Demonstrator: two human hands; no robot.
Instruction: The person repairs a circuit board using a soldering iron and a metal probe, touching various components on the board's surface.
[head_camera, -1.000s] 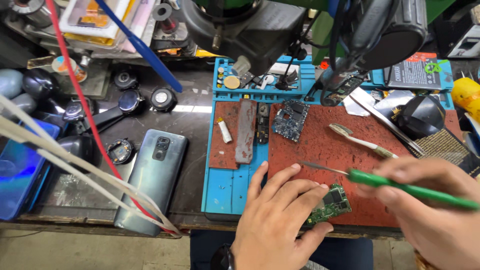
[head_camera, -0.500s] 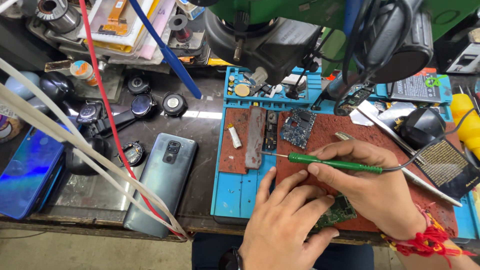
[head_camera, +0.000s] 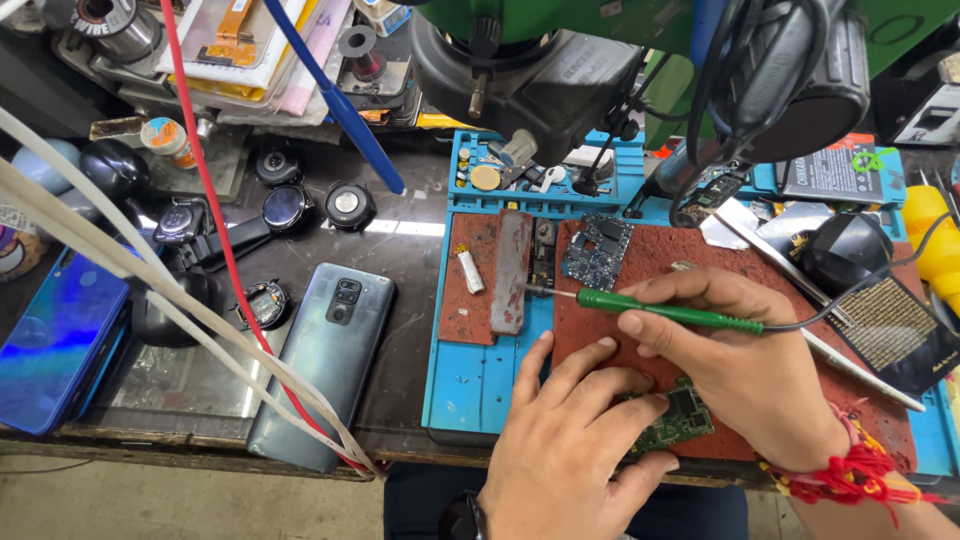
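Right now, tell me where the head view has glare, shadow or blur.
Head view: a white glare stripe lies on the dark bench top beside the blue mat; the grey phone carries a soft sheen; the microscope body overhead is dark and shadowed; the white cables close to the lens look soft; the left hand, right hand and green-handled tool are sharp.

The left hand (head_camera: 565, 450) is lying palm down, fingers spread and pressing on the green circuit board (head_camera: 672, 423). The right hand (head_camera: 745, 355) is arching just above that board, wrist tied with red thread, fingers pinching a green-handled tool (head_camera: 665, 311) pointing left.
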